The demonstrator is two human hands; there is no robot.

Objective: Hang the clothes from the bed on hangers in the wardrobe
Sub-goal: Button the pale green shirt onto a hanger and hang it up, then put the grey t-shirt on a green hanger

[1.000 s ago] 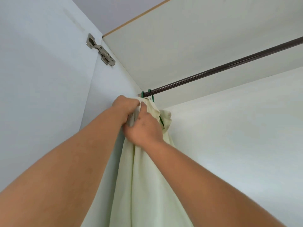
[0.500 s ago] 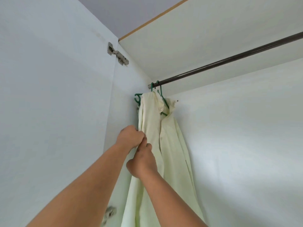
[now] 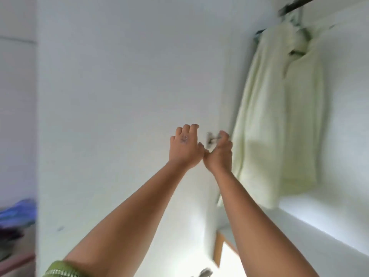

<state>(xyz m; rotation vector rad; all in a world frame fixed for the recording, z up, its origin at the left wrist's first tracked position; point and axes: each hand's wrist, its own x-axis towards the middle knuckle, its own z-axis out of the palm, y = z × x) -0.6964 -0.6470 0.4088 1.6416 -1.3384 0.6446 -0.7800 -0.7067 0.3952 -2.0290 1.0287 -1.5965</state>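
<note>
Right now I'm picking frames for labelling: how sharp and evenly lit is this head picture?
Head view: motion blur smears everything, worst at the rod and green hanger; the pale shirt shows no fine detail. Both the left hand and right hand are soft-edged. Soft, even light; a bright patch at the bottom; wide-angle tilt.
</note>
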